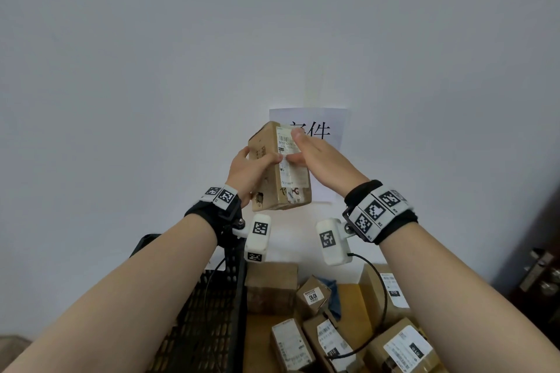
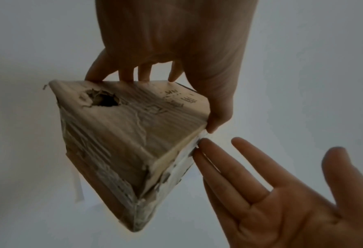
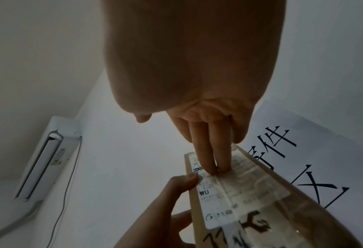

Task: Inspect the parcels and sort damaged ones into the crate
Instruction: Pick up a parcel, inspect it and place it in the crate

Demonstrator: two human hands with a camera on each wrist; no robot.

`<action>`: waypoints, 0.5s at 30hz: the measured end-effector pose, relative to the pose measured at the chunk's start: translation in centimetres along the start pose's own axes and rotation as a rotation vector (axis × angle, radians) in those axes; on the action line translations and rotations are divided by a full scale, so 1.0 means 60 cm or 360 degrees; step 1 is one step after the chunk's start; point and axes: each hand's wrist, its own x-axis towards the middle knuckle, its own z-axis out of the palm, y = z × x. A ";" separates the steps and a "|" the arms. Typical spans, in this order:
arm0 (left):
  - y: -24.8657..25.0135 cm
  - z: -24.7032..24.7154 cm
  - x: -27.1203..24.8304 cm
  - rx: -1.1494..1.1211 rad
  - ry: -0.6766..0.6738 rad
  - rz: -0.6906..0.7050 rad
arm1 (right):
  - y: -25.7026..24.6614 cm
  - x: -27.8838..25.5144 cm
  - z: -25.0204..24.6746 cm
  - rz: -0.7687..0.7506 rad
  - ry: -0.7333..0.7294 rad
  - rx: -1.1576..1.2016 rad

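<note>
A paper sign point(image 1: 330, 124) with large black characters hangs on the white wall point(image 1: 151, 70); a white unit point(image 3: 46, 157), possibly an air conditioner, sits higher up.

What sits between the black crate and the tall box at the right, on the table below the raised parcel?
Head view: a plain brown box, and nearer, a small parcel labelled 1010, between the black crate and the tall box.

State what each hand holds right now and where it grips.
The left hand grips the punctured cardboard parcel across its side, thumb at the label's edge. The right hand holds nothing; its straight fingers press the shipping label.
</note>
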 end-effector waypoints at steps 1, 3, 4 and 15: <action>0.001 0.001 -0.002 0.0016 0.0002 0.0021 | -0.002 -0.002 0.002 -0.0014 -0.0006 -0.0009; -0.001 0.002 -0.004 0.0039 0.0000 0.0075 | -0.002 -0.002 0.005 -0.0019 -0.0010 -0.0049; -0.002 0.003 -0.006 0.0062 -0.0008 0.0108 | 0.000 0.000 0.007 -0.0003 -0.0014 -0.0100; -0.020 0.019 -0.005 0.0046 0.0022 0.0044 | 0.016 0.020 0.022 0.0032 0.0071 -0.0133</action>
